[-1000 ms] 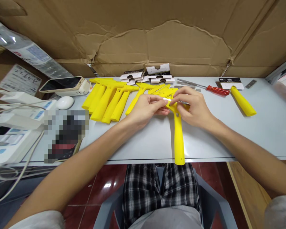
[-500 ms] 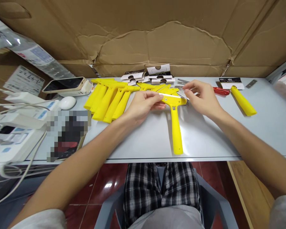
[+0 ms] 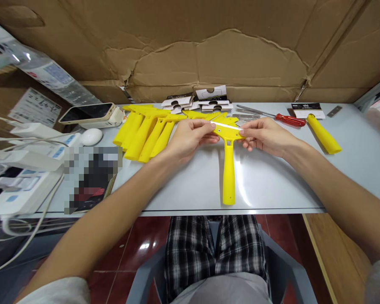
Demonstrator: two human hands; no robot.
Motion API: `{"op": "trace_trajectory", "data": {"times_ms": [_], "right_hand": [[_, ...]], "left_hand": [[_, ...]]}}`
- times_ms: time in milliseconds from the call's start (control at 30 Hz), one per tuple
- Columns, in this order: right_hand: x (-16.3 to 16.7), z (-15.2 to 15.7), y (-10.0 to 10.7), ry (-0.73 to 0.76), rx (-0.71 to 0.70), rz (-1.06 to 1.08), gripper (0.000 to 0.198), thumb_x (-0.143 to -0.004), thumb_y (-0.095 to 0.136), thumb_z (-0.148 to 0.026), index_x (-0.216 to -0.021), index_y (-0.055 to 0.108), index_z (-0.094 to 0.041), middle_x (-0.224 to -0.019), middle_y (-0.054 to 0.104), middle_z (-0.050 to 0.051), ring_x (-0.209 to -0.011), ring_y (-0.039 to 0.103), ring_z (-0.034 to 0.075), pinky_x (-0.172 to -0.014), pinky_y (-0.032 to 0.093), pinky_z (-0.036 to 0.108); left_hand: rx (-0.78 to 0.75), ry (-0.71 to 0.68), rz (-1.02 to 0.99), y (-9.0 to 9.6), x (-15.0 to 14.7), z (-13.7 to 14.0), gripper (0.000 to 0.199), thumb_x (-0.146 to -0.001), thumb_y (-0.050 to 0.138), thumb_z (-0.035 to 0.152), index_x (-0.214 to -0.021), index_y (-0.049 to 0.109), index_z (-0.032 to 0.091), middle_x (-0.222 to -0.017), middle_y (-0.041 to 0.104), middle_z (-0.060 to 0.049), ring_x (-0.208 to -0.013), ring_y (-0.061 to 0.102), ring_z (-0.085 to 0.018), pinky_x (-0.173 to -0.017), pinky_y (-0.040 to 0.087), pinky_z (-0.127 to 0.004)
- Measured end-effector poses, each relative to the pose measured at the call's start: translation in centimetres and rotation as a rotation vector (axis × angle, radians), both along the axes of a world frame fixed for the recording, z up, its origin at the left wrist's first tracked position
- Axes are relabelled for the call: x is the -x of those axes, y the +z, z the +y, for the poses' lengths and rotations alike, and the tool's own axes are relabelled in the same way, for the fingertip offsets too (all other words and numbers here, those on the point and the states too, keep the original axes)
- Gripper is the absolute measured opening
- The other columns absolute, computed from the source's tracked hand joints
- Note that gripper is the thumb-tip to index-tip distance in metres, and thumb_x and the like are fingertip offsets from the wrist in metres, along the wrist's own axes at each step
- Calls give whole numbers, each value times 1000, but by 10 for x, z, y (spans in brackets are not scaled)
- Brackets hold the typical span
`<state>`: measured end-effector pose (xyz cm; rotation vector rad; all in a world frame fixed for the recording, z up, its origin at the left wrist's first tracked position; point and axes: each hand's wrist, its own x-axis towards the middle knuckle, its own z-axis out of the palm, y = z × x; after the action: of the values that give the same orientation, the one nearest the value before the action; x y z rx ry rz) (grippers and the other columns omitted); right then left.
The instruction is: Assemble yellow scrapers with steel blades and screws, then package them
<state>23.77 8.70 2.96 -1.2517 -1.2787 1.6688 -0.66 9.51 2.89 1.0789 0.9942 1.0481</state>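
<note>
A yellow T-shaped scraper (image 3: 228,169) lies on the pale table (image 3: 272,181) with its handle pointing toward me. A thin white blade strip (image 3: 226,125) runs along its head. My left hand (image 3: 190,137) pinches the left end of the head and my right hand (image 3: 266,136) pinches the right end. Several more yellow scraper bodies (image 3: 145,131) lie in a row to the left, and loose yellow head plates (image 3: 205,115) sit just behind my hands.
A red-handled screwdriver (image 3: 288,120), a loose yellow handle (image 3: 323,134) and a small metal blade (image 3: 335,111) lie at the right. Small card packets (image 3: 198,101) line the back edge against a cardboard wall. A phone (image 3: 88,113), a white mouse (image 3: 91,136) and white devices with cables crowd the left.
My right hand reached back toward the metal parts, then returned to the right end of the scraper head. The scraper now lies straighter, and the white strip rests along its head.
</note>
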Motion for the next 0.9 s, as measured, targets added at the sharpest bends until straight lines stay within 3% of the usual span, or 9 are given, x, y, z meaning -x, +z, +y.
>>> {"op": "trace_trajectory", "data": {"times_ms": [233, 433, 533, 700, 800, 900], "right_hand": [[-3, -3, 0, 136, 71, 12, 43, -76, 92, -27, -106, 72, -3, -92, 71, 13, -67, 65, 9, -59, 58, 22], [3, -5, 4, 68, 60, -22, 19, -87, 77, -15, -100, 71, -3, -88, 69, 12, -63, 64, 8, -58, 56, 21], [4, -3, 3, 12, 46, -18, 16, -89, 73, -13, -101, 70, -3, -91, 70, 13, -63, 64, 8, -56, 54, 19], [5, -2, 1, -92, 20, 11, 17, -90, 70, -11, -105, 69, -4, -92, 70, 13, -66, 65, 8, -58, 56, 21], [6, -3, 1, -54, 24, 4, 20, -88, 71, -13, -105, 67, -4, -93, 71, 13, -66, 65, 9, -58, 56, 20], [8, -6, 3, -11, 52, -21, 23, -86, 72, -15, -105, 64, -5, -95, 71, 14, -64, 65, 10, -58, 56, 20]], "left_hand": [[1, -11, 17, -3, 1, 1, 15, -84, 89, 21, -91, 83, 9, -82, 82, -9, -67, 75, -12, -68, 63, -23], [4, 25, -5, -4, -2, 2, 22, -83, 89, 23, -97, 78, 11, -81, 81, -7, -68, 76, -13, -69, 63, -23], [-4, 33, 19, 0, -4, -5, 42, -83, 89, 28, -116, 67, 16, -90, 81, -6, -72, 78, -16, -74, 65, -29], [-171, -133, 309, 7, -2, -20, 86, -65, 98, 21, -141, 58, 27, -126, 76, -8, -101, 79, -20, -86, 63, -31], [-322, -187, 480, 3, 1, -23, 90, -67, 94, 18, -150, 60, 30, -142, 70, -11, -115, 74, -24, -87, 61, -30], [-491, -149, 679, -4, 2, -23, 88, -78, 82, 18, -161, 56, 29, -136, 73, -11, -108, 75, -26, -92, 59, -35]]}}
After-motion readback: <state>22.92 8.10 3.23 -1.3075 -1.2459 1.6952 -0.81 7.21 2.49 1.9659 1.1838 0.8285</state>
